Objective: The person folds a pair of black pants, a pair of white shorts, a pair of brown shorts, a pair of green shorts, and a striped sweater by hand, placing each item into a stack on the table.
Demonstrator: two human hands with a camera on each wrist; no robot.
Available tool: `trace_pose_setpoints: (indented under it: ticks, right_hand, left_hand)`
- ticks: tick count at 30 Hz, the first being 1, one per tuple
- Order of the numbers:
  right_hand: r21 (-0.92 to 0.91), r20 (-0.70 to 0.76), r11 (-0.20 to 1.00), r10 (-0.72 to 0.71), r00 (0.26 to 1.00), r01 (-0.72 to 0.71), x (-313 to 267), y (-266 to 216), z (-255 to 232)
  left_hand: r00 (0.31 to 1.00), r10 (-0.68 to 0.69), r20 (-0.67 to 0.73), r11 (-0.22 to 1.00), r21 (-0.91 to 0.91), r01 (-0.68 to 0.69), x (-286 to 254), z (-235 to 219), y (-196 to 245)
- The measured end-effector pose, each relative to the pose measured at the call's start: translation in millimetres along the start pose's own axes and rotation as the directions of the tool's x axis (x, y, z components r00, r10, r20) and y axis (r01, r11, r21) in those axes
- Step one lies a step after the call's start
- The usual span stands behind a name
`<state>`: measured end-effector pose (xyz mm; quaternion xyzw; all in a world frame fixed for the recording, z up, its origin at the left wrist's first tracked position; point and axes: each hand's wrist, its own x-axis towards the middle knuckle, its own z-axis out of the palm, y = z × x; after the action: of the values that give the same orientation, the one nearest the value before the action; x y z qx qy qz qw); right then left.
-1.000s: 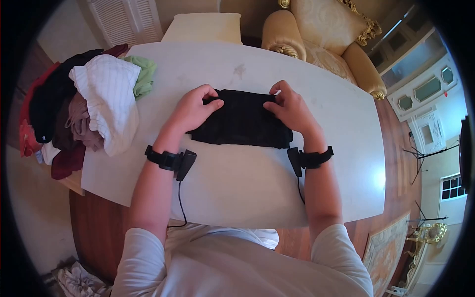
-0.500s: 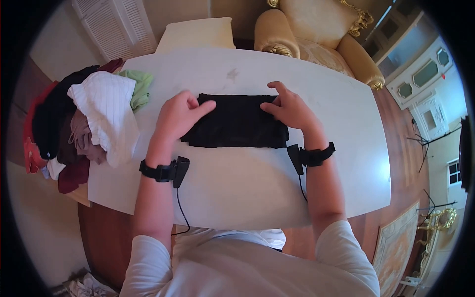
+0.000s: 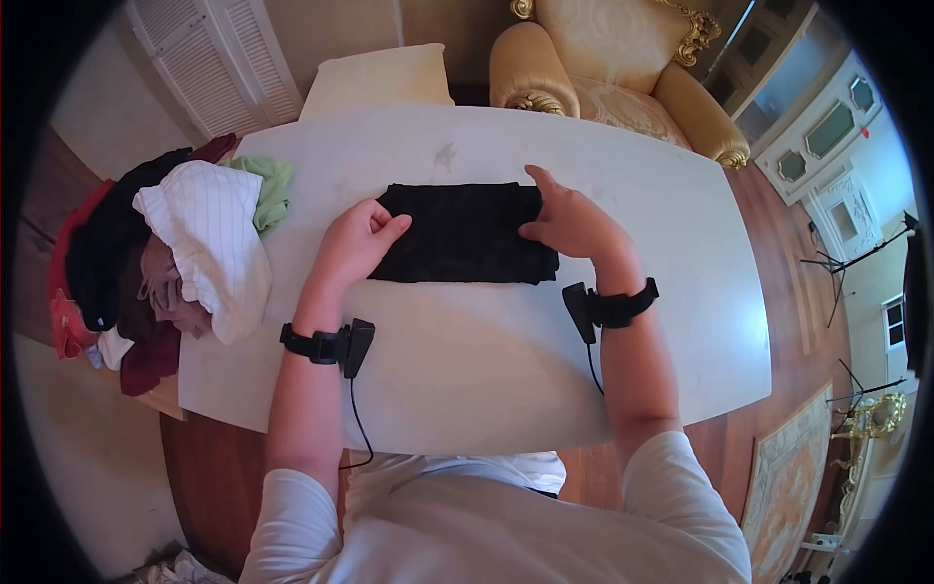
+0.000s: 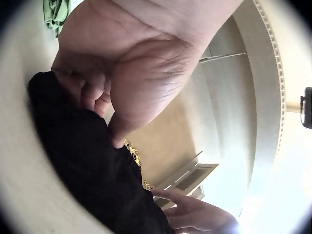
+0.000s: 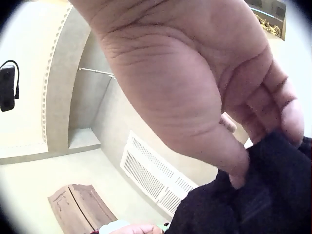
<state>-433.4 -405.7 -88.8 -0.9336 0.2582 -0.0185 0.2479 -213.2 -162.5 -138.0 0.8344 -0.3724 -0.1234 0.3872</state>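
A folded black garment (image 3: 462,234) lies flat as a rectangle on the white table (image 3: 457,360). At its left edge, my left hand (image 3: 352,241) pinches the fabric, thumb on top and fingers curled at the side. The left wrist view shows that thumb and the bent fingers (image 4: 97,97) against the black cloth (image 4: 92,165). My right hand (image 3: 581,224) rests at the right edge, index finger stretched out past the far corner and thumb on the cloth. Its fingers and thumb are spread on the fabric (image 5: 263,195) in the right wrist view.
Heaped clothes sit at the table's left, with a white striped garment (image 3: 204,238) on top and a green one (image 3: 272,190) behind. Beyond the far edge stand a cream seat (image 3: 375,83) and a gold armchair (image 3: 613,78). Cables hang from both wrist cameras.
The left hand came off the garment's far-left corner, its thumb stretched out, then closed again on the left edge. The right hand stayed by the right edge, its index finger now straighter.
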Motion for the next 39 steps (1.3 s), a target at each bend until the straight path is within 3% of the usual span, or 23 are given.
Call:
trace_pose_setpoints:
  ticks: [3, 6, 11, 15, 17, 21, 23, 29, 33, 35, 39]
  right_hand:
    - [0.039, 0.050, 0.999, -0.010, 0.999, 0.008, -7.1, -7.6, -3.9]
    - [0.047, 0.105, 0.997, -0.059, 0.993, 0.054, -13.1, -14.3, -10.7]
    - [0.060, 0.069, 0.996, -0.068, 0.995, 0.064, -6.4, -5.4, -6.9]
    - [0.109, -0.115, 0.993, -0.038, 0.993, 0.051, 0.7, -11.6, 7.0]
    - [0.064, -0.221, 0.995, -0.067, 0.973, 0.083, 6.1, -12.8, 22.9]
    - [0.029, -0.228, 0.993, -0.105, 0.968, 0.115, 8.7, -16.8, 39.2]
    - [0.039, -0.220, 0.993, -0.102, 0.970, 0.113, 7.5, -20.9, 35.6]
    - [0.122, -0.334, 0.945, -0.250, 0.909, 0.304, 6.6, -20.0, 23.7]
    - [0.093, -0.344, 0.965, -0.200, 0.918, 0.245, 6.9, -22.0, 21.6]
    - [0.023, -0.367, 0.976, -0.193, 0.910, 0.217, 9.6, -13.1, 30.0]
    - [0.013, -0.292, 0.996, -0.084, 0.953, 0.092, 8.4, -9.3, 24.8]
  left_hand:
    - [0.980, -0.132, 0.147, 0.987, 0.115, 0.116, -9.2, -18.5, 30.6]
    - [0.971, -0.089, 0.222, 0.996, 0.023, 0.086, -4.3, -14.8, 10.1]
    - [0.969, -0.100, 0.224, 0.991, -0.061, 0.117, 0.6, -14.3, 3.6]
    - [0.957, -0.175, 0.229, 0.976, -0.088, 0.199, -1.9, -16.3, 19.6]
    - [0.981, -0.088, 0.175, 0.989, -0.106, 0.107, 3.2, -6.8, 0.9]
    - [0.993, 0.005, 0.122, 0.991, -0.132, 0.011, 6.5, -1.5, -13.0]
    - [0.994, 0.009, 0.111, 0.989, -0.149, 0.008, 6.1, -1.1, -12.9]
    - [0.992, -0.030, 0.125, 0.988, -0.148, 0.049, 1.7, -4.6, -2.3]
    - [0.989, -0.053, 0.138, 0.988, -0.135, 0.071, 2.9, -4.3, -2.9]
    - [0.996, -0.050, 0.068, 0.986, -0.158, 0.061, 5.1, 0.1, -8.3]
    - [0.997, -0.045, 0.058, 0.995, -0.086, 0.050, 0.0, -3.5, 8.2]
